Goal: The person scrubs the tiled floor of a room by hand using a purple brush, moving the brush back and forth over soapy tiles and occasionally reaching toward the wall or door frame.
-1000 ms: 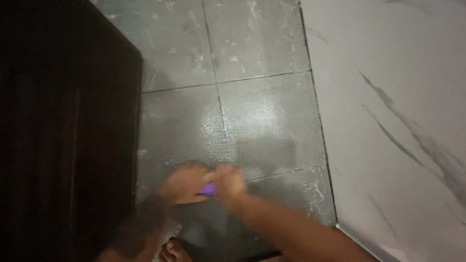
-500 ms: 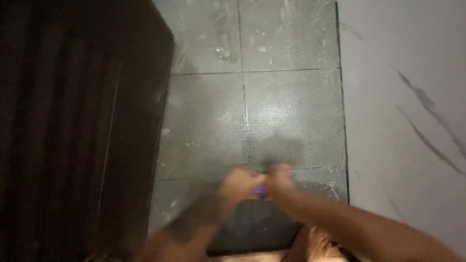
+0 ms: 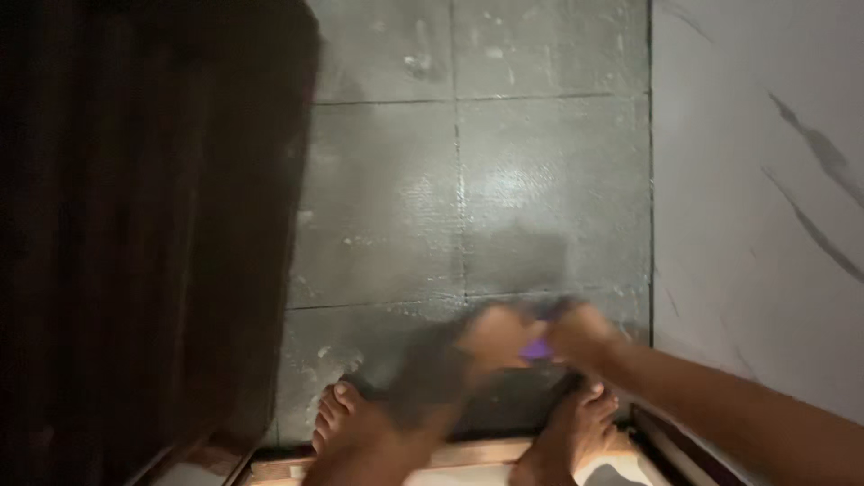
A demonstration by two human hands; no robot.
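- Left hand (image 3: 498, 335) and right hand (image 3: 580, 333) meet, blurred, over the grey floor tiles (image 3: 522, 180).
- Small purple object (image 3: 536, 349) sits pinched between both hands' fingers; its label is unreadable.
- Bare feet (image 3: 342, 416) stand below the fingers.

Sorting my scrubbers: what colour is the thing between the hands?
Purple thing, blurred, in the head view.

The grey tiled floor (image 3: 468, 198) looked wet and glossy; the wall (image 3: 756, 180) was smooth white marble, the door (image 3: 135, 225) dark wood.
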